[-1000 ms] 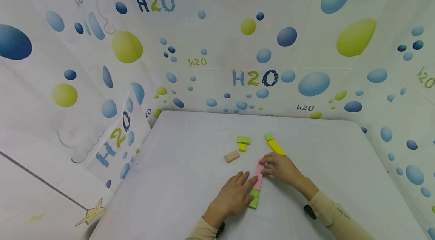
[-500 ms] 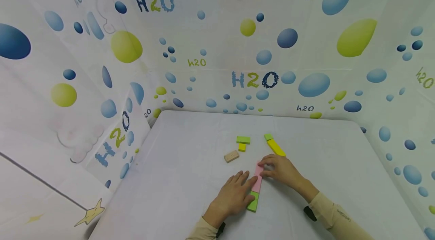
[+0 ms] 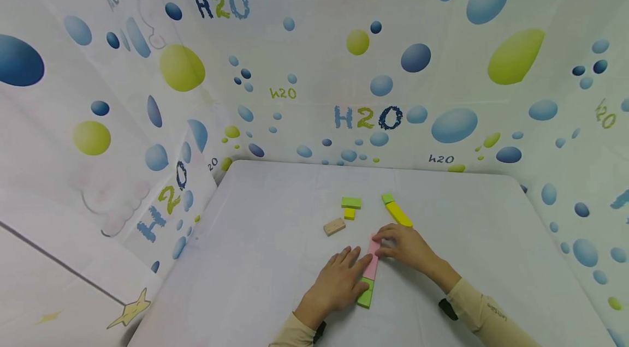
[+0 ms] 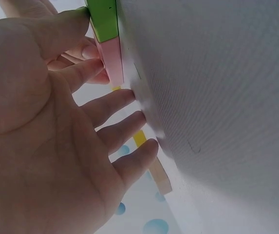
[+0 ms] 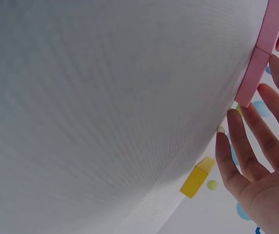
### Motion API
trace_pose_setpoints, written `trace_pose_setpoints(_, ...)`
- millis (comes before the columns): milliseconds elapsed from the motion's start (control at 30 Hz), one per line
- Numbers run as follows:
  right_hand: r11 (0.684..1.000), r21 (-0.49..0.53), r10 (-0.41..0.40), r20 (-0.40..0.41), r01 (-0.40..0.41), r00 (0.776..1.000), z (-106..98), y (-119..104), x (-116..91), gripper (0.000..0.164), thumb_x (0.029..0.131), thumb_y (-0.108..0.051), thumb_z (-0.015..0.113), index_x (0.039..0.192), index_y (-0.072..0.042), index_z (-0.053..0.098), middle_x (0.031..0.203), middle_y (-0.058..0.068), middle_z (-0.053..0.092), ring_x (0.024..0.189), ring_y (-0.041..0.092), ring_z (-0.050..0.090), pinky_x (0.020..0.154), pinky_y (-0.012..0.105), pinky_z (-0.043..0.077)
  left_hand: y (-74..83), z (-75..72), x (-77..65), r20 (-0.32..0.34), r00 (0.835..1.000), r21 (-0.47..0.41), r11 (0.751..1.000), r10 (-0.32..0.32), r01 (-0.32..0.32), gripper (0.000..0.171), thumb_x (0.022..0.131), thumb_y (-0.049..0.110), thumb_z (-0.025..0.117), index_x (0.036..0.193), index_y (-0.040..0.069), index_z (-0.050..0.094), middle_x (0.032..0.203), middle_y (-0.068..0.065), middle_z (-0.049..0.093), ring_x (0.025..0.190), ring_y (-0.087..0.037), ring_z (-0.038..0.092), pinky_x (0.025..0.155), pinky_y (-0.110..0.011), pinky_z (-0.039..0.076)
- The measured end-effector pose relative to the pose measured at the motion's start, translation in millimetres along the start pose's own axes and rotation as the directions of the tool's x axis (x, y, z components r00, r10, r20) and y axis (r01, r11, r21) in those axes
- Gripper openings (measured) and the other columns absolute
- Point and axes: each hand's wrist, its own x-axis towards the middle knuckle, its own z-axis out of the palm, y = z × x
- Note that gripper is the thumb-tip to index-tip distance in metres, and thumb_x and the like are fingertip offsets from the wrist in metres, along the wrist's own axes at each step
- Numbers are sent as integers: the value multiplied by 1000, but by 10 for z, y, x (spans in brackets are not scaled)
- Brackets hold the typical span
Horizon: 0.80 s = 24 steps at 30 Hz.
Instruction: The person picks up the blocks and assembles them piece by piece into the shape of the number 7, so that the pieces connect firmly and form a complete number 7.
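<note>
Two pink blocks (image 5: 254, 73) lie end to end, with a green block (image 3: 365, 298) joining the row at its near end. My left hand (image 3: 335, 283) rests alongside with fingers spread; its index finger touches the pink part and its thumb touches the green block (image 4: 103, 19). On the right, my right hand (image 3: 404, 245) bends lightly over the far end of the pink blocks, its fingertips touching them. The fingers (image 5: 269, 141) look loosely extended in the right wrist view. Part of the row is hidden under the hands.
Beyond the hands, a wooden block (image 3: 334, 226) lies left, near a small yellow block (image 3: 349, 214) touching a green block (image 3: 351, 203). A long yellow block (image 3: 398, 214) meets a small green block (image 3: 387, 198). A patterned curtain (image 3: 314, 63) stands behind the white table (image 3: 255, 199).
The pink and green row has slid slightly toward me, and my right hand has shifted nearer with it. My left hand has stayed almost still. The other blocks have not moved.
</note>
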Motion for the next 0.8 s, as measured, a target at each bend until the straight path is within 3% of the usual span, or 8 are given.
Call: trace_pose_setpoints(800,1000,-1,-31,-2,31,1000,-81,20,32,31,87,-37,85,113,-21,81,115,-9,73,109,17,68,98,47,56,-10,6,4,-4,1000,-18,1000,3,-4,60,105,47,57,159,24,45,162,-9,45,149,-31,41,118,-47,40)
